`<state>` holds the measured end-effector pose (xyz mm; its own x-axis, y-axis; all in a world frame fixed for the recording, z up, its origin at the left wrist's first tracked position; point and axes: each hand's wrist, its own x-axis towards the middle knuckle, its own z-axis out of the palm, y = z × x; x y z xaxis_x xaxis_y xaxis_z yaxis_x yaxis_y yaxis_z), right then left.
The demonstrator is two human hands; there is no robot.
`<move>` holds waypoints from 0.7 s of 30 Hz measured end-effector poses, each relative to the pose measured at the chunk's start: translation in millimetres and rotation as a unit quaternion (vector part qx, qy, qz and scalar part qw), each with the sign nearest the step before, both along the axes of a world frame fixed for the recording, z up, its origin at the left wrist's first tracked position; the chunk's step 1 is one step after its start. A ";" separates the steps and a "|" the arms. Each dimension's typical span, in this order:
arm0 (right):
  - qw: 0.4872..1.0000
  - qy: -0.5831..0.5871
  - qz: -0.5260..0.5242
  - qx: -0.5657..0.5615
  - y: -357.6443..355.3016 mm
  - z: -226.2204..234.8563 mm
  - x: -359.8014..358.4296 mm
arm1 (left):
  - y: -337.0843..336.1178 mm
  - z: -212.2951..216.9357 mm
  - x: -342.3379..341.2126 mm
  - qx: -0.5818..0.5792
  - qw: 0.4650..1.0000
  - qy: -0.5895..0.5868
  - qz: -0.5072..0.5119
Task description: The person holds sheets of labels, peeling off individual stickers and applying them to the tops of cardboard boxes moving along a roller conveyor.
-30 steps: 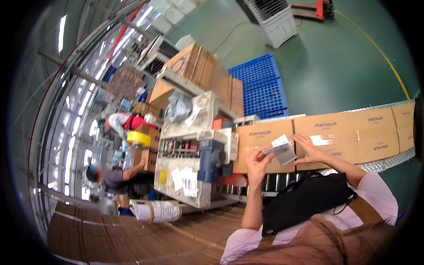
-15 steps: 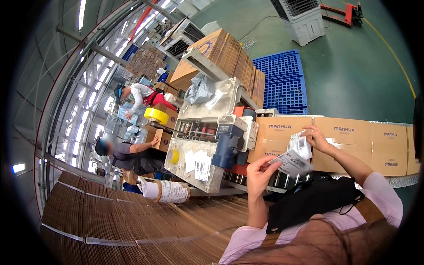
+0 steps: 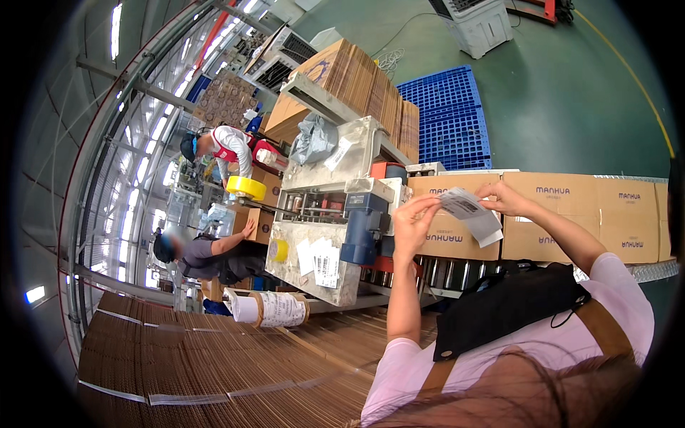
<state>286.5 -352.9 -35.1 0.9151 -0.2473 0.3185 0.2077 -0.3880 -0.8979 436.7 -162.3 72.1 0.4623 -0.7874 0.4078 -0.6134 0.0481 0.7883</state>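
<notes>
A white printed label (image 3: 472, 217) is stretched between my two hands, held over a sealed carton. My left hand (image 3: 414, 225) pinches its left end between thumb and fingers. At the upper right edge, my right hand (image 3: 508, 200) pinches the same label. The label tilts, its lower right corner hanging down over the carton. Beneath it lies a brown carton (image 3: 444, 246) on the roller conveyor (image 3: 457, 274). Another brown carton (image 3: 553, 239) sits right behind it to the right, under my right forearm.
A carton-sealing machine with a blue motor (image 3: 367, 225) stands left of the cartons, with more labels (image 3: 326, 267) on its top. Yellow tape (image 3: 246, 187) is mounted there. Flat cardboard stacks (image 3: 214, 364) fill the lower left. Two co-workers (image 3: 232, 146) stand beyond. A blue pallet (image 3: 449, 118) lies behind.
Both hands have moved up and slightly left. The papers, earlier seen apart in each hand, now appear as one label spread between them. The far co-worker's arms have lowered.
</notes>
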 end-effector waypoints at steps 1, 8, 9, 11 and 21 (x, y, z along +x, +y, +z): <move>1.000 0.000 -0.007 0.010 1.9 -10.1 1.4 | 2.3 -0.2 6.7 -0.014 1.000 0.023 0.003; 0.996 -0.023 -0.069 -0.050 23.1 -2.8 13.9 | 23.1 -11.2 38.2 -0.057 0.985 0.157 0.045; 0.992 -0.064 -0.080 -0.079 23.4 -7.0 17.1 | 22.7 -12.9 43.7 -0.054 0.982 0.177 0.050; 0.990 -0.072 -0.120 -0.009 28.5 -12.3 21.9 | 28.0 -11.0 55.9 -0.075 0.966 0.223 0.103; 0.959 -0.068 -0.256 0.095 2.9 -26.2 24.4 | 28.6 -10.3 288.6 -0.261 0.827 0.356 0.349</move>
<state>310.9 -350.0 -61.4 0.6109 -0.7193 0.3308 0.1539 -0.3019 -0.9408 725.3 -133.6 61.8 0.9989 -0.0289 0.0373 -0.0259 0.3258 0.9451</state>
